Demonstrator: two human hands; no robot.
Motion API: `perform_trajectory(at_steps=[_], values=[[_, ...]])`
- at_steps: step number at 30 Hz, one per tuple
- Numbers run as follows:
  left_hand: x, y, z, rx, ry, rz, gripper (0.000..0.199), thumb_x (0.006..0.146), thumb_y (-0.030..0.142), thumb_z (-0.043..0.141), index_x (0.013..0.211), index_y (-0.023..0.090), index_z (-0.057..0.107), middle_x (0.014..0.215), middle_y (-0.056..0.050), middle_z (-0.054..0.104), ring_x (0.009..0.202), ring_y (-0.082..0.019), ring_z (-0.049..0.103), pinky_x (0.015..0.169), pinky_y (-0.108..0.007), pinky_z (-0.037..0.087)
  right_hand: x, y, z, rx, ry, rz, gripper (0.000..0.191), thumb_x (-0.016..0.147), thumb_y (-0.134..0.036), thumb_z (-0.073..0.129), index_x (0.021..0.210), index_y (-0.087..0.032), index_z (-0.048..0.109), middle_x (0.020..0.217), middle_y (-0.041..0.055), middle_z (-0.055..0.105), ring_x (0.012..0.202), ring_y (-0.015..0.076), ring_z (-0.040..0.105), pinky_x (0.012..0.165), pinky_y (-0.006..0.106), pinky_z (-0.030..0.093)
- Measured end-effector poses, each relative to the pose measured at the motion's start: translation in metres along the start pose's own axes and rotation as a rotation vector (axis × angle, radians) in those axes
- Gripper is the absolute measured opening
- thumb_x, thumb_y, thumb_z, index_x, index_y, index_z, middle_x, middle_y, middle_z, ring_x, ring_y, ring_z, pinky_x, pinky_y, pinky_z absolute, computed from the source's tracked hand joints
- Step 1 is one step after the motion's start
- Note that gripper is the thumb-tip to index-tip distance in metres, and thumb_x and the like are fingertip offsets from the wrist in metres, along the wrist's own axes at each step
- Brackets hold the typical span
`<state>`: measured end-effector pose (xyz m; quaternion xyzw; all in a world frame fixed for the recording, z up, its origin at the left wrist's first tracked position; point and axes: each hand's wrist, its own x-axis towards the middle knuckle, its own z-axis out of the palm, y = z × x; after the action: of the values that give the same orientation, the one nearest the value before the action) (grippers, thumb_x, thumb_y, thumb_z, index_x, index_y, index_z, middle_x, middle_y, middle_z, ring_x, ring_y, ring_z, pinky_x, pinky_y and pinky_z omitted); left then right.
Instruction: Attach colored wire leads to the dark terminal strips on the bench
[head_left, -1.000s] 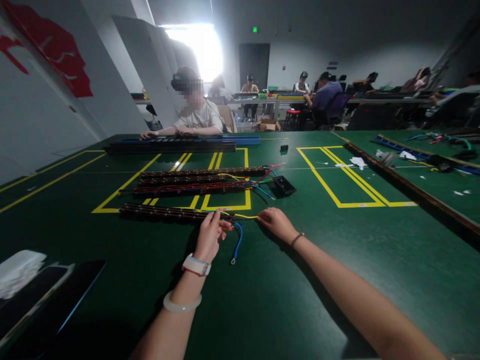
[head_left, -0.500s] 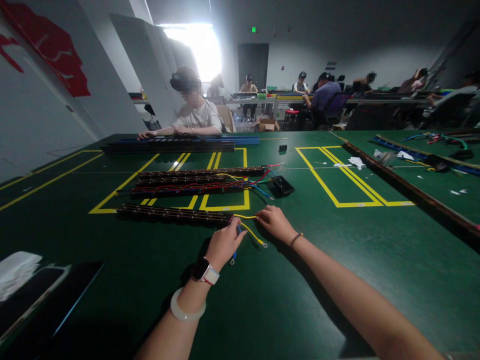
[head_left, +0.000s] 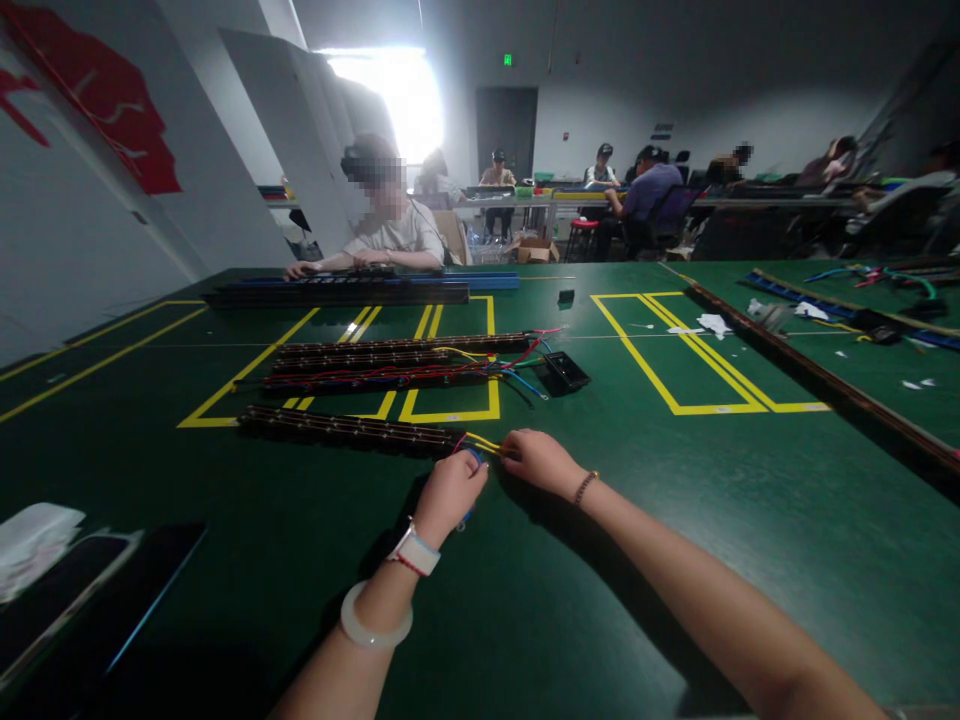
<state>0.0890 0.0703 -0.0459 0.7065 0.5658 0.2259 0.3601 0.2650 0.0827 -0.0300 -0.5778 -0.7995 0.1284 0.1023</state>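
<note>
A long dark strip (head_left: pixel 345 428) with rows of small parts lies on the green table, its wired end toward my hands. From that end run yellow wires (head_left: pixel 484 443), and my right hand (head_left: pixel 541 462) is closed on them a short way out. My left hand (head_left: pixel 451 492) is closed beside the strip's end, fingers pinched around a blue wire (head_left: pixel 474 456). The blue wire's lug end (head_left: pixel 463 522) shows below that hand. The yellow wires' far ends are hidden by my right hand.
Beyond lie several similar strips with red wiring (head_left: pixel 390 378) and a black box (head_left: pixel 568 372). A long strip (head_left: pixel 817 375) crosses the right side. Dark flat panels (head_left: pixel 142 590) lie at the left. A person (head_left: pixel 394 225) sits across the table with hands on blue and black rails (head_left: pixel 337 290).
My right hand has come lower and nearer the left, and now holds both yellow wires instead of one. My left hand has closed its fingers on the blue wire.
</note>
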Motion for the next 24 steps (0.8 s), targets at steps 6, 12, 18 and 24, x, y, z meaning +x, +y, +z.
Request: perform_trajectory(at_steps=[6, 12, 18, 24], values=[[0.004, 0.005, 0.001, -0.657, -0.166, -0.188, 0.016, 0.089, 0.024, 0.044, 0.092, 0.009, 0.05, 0.072, -0.008, 0.06, 0.064, -0.019, 0.064, 0.06, -0.032, 0.051, -0.003, -0.008, -0.002, 0.03, 0.073, 0.013, 0.019, 0.086, -0.016, 0.047, 0.101, -0.013, 0.058, 0.093, 0.0065, 0.061, 0.085, 0.0143, 0.056, 0.072, 0.022, 0.039], [0.0, 0.01, 0.001, -1.014, -0.218, -0.127, 0.028, 0.087, 0.033, 0.052, 0.101, 0.009, 0.058, 0.098, -0.013, 0.063, 0.085, -0.017, 0.062, 0.078, -0.029, 0.049, -0.019, -0.036, 0.001, -0.392, 0.096, -0.079, 0.034, 0.089, -0.008, 0.038, 0.118, -0.007, 0.053, 0.097, 0.0126, 0.059, 0.083, 0.0215, 0.057, 0.069, 0.032, 0.045], [0.0, 0.012, 0.011, -1.178, -0.106, -0.234, 0.023, 0.089, 0.021, 0.049, 0.105, 0.007, 0.059, 0.109, -0.014, 0.06, 0.094, -0.015, 0.059, 0.083, -0.025, 0.045, -0.034, -0.063, 0.023, -0.518, 0.143, -0.139, 0.039, 0.087, -0.007, 0.038, 0.123, 0.0, 0.051, 0.108, 0.0197, 0.055, 0.092, 0.0239, 0.054, 0.076, 0.035, 0.047], [0.001, 0.006, 0.02, -1.28, -0.071, -0.213, 0.018, 0.081, 0.02, 0.06, 0.093, 0.006, 0.06, 0.092, -0.011, 0.063, 0.081, -0.015, 0.059, 0.07, -0.023, 0.044, -0.04, -0.067, 0.016, -0.312, 0.111, -0.119, 0.04, 0.083, -0.014, 0.049, 0.121, -0.003, 0.053, 0.117, 0.0178, 0.05, 0.101, 0.0226, 0.049, 0.091, 0.033, 0.041]])
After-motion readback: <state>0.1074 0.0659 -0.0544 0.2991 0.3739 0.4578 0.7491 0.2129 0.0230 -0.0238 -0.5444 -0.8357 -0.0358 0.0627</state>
